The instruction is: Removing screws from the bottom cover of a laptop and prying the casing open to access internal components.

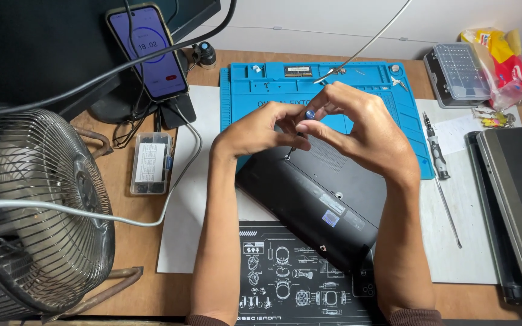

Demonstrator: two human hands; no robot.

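Both hands pinch a small blue-capped screwdriver (302,130) upright on a screw in the black laptop base (315,199): left hand (261,130) fingers clamped on the shaft, right hand (357,127) at the cap; the other holes look unworked.

Laptop (324,193) lies centre on table (131,241), partly over work mat (357,90) behind it | fan (31,211) far left | phone (147,51) back left | spare screwdriver (436,148) right of laptop | bit case (457,72) back right

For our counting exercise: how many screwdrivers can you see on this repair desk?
2. One small blue-capped screwdriver is held upright by both hands over the black laptop base; one grey-handled screwdriver lies at the blue mat's right edge. Others may be hidden.
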